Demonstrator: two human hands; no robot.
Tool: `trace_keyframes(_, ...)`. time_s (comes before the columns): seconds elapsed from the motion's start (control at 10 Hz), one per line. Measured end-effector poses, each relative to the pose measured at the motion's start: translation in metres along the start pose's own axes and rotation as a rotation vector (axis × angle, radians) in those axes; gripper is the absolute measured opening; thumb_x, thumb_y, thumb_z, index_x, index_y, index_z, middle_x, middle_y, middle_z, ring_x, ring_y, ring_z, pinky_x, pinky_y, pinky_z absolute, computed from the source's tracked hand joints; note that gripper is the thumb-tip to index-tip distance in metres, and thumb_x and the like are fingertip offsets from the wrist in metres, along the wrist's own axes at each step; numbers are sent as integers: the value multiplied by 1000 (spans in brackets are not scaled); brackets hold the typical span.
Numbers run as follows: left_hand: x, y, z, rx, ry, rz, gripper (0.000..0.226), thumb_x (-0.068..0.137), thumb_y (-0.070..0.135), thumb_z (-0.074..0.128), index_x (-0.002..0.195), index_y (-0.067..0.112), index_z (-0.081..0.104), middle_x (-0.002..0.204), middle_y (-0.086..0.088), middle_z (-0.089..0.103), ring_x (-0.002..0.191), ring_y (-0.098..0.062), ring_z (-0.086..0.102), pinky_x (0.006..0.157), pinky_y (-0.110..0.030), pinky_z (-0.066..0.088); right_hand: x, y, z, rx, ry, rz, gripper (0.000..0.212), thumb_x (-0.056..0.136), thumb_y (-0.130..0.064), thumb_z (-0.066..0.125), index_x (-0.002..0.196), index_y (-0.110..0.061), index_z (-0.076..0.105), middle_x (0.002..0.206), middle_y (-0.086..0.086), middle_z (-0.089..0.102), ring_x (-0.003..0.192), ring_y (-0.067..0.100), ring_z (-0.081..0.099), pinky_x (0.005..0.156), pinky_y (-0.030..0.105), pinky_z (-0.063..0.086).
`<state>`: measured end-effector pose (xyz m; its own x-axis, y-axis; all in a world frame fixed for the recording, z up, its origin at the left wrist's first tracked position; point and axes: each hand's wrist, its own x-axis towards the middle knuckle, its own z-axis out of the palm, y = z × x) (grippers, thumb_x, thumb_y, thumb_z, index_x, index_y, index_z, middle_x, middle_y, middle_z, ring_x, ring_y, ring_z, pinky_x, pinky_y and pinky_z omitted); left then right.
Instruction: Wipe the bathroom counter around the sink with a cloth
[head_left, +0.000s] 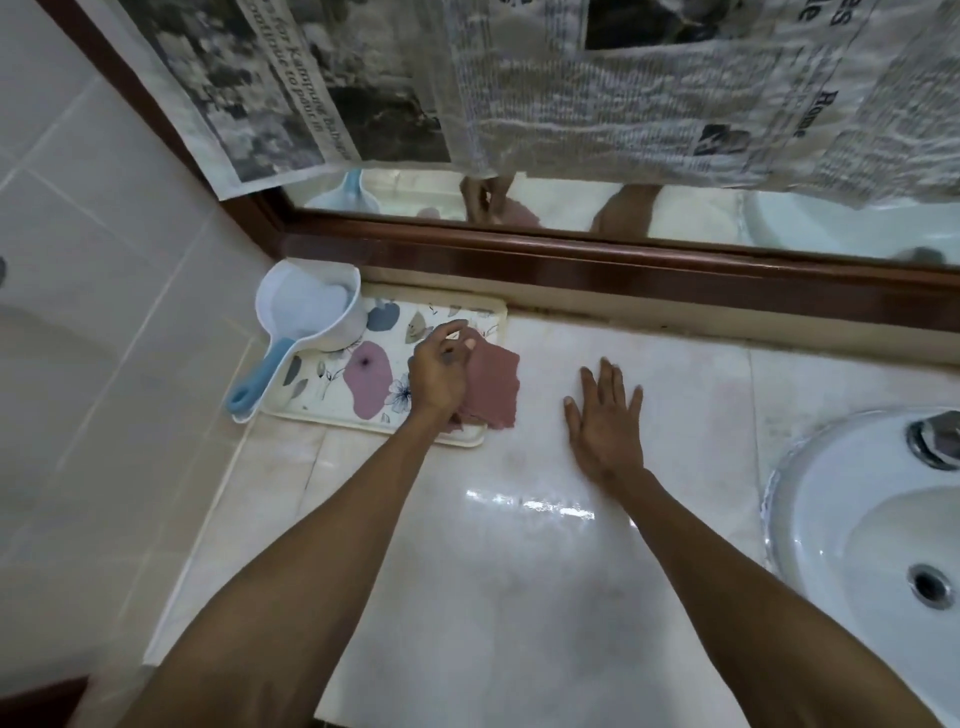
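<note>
A folded dusty-pink cloth lies on the right end of a floral tray, partly overhanging onto the pale marble counter. My left hand hovers over the cloth's left edge, fingers curled and apart, touching it without a clear grip. My right hand rests flat on the counter, fingers spread, a short way right of the cloth. The white sink sits at the right edge with its drain visible.
A white water scoop with a blue handle stands on the tray's far left corner. A tap base sits on the sink's rim. A wood-framed mirror, partly covered with newspaper, backs the counter. Tiled wall stands to the left.
</note>
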<state>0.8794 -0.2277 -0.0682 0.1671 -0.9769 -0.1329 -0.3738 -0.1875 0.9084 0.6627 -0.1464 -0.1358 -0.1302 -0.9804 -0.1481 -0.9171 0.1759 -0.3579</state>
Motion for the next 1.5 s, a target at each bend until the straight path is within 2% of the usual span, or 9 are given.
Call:
trace_keyframes(0.2, 20, -41, -34, 27, 39, -70, 28, 97, 14, 66, 125, 13, 70, 123, -1, 72, 100, -15, 67, 91, -26, 55, 9, -40, 24, -16, 14, -2, 63, 105, -46, 21, 158, -13, 15, 167, 10, 1, 155, 23, -2, 123, 54, -3)
trace_keyframes(0.4, 32, -55, -42, 75, 42, -100, 29, 98, 15, 63, 127, 16, 70, 115, -5, 75, 105, -22, 69, 96, -36, 56, 8, -40, 28, -47, 61, 6, 63, 104, -49, 21, 157, -16, 18, 168, 6, 4, 155, 21, 2, 124, 52, -1)
trace_keyframes(0.6, 29, -54, -47, 185, 49, -55, 31, 99, 15, 59, 129, 17, 66, 101, -1, 72, 104, -24, 67, 91, -29, 50, 8, -41, 27, -56, 63, 20, 63, 104, -50, 21, 157, -18, 19, 168, 5, 6, 155, 20, 4, 124, 50, -1)
trace_keyframes(0.7, 20, -53, -49, 470, 53, 138, 40, 96, 25, 61, 136, 18, 60, 127, -8, 65, 117, -28, 56, 103, -40, 44, 8, -40, 26, -45, 47, 15, 62, 104, -50, 22, 158, -18, 18, 168, 5, 5, 155, 20, 3, 124, 49, -2)
trace_keyframes(0.8, -2, -52, -50, 735, -8, 365, 34, 98, 30, 54, 128, 15, 60, 130, -12, 57, 115, -34, 52, 93, -45, 42, 4, -37, 20, -37, 5, -6, 62, 104, -48, 23, 158, -19, 16, 168, 4, 2, 155, 18, 0, 124, 46, -3)
trace_keyframes(1.0, -35, -55, -42, 877, -279, 380, 44, 104, 38, 38, 135, 14, 57, 147, -12, 52, 133, -33, 47, 105, -47, 36, -20, -22, -1, -28, -128, -55, 59, 105, -42, 31, 158, -18, 18, 168, 5, 2, 155, 22, 0, 124, 44, 4)
trace_keyframes(1.1, -50, -48, -44, 906, -294, 306, 52, 100, 43, 30, 132, 14, 58, 144, -14, 54, 131, -36, 50, 105, -49, 39, -35, -11, -19, -53, -236, -88, 60, 105, -41, 34, 158, -17, 19, 168, 5, 2, 155, 22, 3, 123, 44, 9)
trace_keyframes(1.2, -74, -32, -47, 833, -263, 288, 36, 97, 34, 36, 106, 14, 64, 107, -10, 70, 103, -35, 64, 83, -40, 50, -49, 3, -42, -73, -358, -101, 58, 104, -40, 39, 154, -14, 27, 167, 7, 8, 153, 25, 13, 119, 44, 24)
trace_keyframes(1.5, -202, 51, 7, 457, -251, 251, 29, 99, 33, 56, 125, 24, 66, 98, 8, 71, 94, -21, 69, 87, -36, 55, -140, 61, -110, -123, -654, -118, 44, 101, -42, 48, 135, -14, 54, 145, 7, 51, 130, 27, 48, 103, 32, 37)
